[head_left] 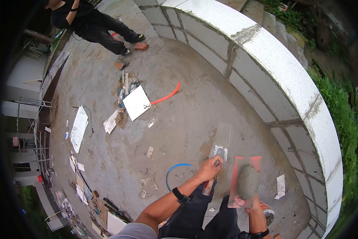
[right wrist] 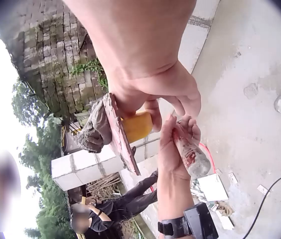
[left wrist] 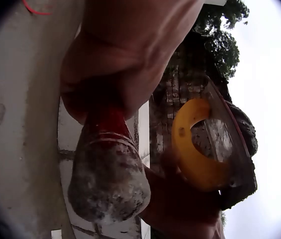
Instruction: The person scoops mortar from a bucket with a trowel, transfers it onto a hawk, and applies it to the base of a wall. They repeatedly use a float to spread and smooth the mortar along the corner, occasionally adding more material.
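Note:
My left hand [head_left: 210, 169] grips the red, mortar-caked handle [left wrist: 110, 174] of a plastering trowel [head_left: 222, 139]. Its flat blade points away from me, with whitish smears near the handle. My right hand [head_left: 257, 217] holds a red plastering float [head_left: 234, 187] from beneath, fingers around its yellow handle [left wrist: 183, 144]. A mound of wet grey mortar [head_left: 248, 182] lies on the float's face. Seen from the right wrist, the float [right wrist: 118, 127] is tilted on edge with mortar [right wrist: 95, 129] clinging to it, and the trowel handle [right wrist: 192, 154] is close by in my left hand.
A curved block wall [head_left: 258, 87] runs along the right. Behind my right hand stands a round bucket [head_left: 267, 213]. A white panel [head_left: 137, 103], a red hose [head_left: 169, 95], a blue hose [head_left: 173, 171] and scraps lie on the concrete floor. Another person [head_left: 103, 28] stands at the far left.

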### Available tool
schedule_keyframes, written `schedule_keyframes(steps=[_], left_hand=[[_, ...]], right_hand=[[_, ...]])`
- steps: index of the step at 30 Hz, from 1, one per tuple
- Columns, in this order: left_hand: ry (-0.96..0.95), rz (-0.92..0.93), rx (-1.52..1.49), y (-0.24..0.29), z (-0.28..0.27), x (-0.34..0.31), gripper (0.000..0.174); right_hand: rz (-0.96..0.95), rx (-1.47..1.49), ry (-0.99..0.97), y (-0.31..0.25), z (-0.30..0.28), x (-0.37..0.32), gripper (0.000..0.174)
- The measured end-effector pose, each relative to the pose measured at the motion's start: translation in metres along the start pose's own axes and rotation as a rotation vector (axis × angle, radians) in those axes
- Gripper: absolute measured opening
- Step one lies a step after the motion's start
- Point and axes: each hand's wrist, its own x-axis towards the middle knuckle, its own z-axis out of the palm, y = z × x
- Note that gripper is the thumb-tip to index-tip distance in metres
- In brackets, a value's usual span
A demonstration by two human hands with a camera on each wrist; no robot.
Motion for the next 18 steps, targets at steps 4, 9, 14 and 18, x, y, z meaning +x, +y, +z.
schedule_keyframes(steps=[4,9,14,18], left_hand=[[0.022,0.073,-0.626,0.05,-0.044,-0.061,0.033],[0.308,-0.008,-0.058,-0.053,-0.068,-0.023,0.021],[0.136,-0.121,-0.466,-0.003,-0.062,-0.05,0.023],[0.039,-0.058,-0.653,0.028,-0.06,-0.046,0.026]], right_hand=[[-0.057,0.08,0.093,-0.018,-0.005,-0.015,0.035],[-0.349,-0.072,-0.052,-0.041,0.024,-0.02,0.044],[-0.366,-0.038,0.047,-0.042,0.027,0.002,0.034],[-0.469,0.198,0.139,-0.079,0.113,0.001,0.028]])
